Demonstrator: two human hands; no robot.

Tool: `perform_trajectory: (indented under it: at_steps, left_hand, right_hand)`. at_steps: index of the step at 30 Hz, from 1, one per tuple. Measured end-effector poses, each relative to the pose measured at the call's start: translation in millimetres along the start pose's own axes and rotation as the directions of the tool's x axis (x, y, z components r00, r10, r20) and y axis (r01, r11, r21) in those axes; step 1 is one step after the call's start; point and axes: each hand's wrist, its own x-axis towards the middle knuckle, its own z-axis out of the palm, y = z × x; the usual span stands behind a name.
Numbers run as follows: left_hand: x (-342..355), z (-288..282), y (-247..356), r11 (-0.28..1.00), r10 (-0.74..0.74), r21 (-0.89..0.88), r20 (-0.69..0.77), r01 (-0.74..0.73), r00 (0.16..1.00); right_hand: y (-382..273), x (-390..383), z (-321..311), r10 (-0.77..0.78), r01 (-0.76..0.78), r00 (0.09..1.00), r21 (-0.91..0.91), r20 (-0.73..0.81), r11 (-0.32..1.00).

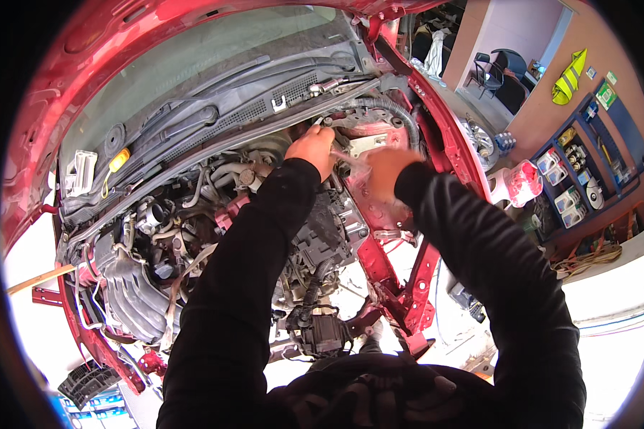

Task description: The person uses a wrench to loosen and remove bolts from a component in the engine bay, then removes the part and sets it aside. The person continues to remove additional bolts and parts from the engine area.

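My left hand (312,150) is closed near the back of a red car's engine bay, with a small pale tip showing above its fingers; what it grips is mostly hidden. To its right, my right hand (391,171) is smeared by motion over the red inner fender (383,209), so its fingers cannot be read. A pale metal bracket (368,145) lies just beyond the right hand. Below and left of my arms sits the engine (134,289), with its ribbed dark intake, hoses and wiring.
A ratchet-like metal tool (325,87) lies on the black cowl (243,114). A yellow corded work light (119,160) and a white plastic part (81,174) rest at the left. The raised red hood (46,107) arches overhead. Blue shelving (599,207) stands at the right.
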Motion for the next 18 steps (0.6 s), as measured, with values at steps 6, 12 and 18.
perform_trajectory:
  at_steps: [6, 12, 18]
  left_hand:
    - [3.9, 1.6, 7.7, 1.0, 0.022, -0.021, 0.012, -0.021, 1.0]
    - [4.1, -2.5, -3.2, 0.998, -0.028, -0.06, 0.059, 0.032, 0.998]
    - [1.5, -16.5, 0.2, 0.998, -0.05, -0.026, 0.066, 0.051, 0.997]
  right_hand:
    - [-6.0, 3.0, 12.9, 0.065, -0.067, 0.997, -0.061, -0.034, 0.996]
    - [3.3, 20.4, 9.4, 0.189, -0.212, 0.936, -0.048, -0.299, 0.976]
    - [-15.0, 1.5, -5.8, -0.112, 0.106, 0.99, 0.074, 0.083, 0.992]
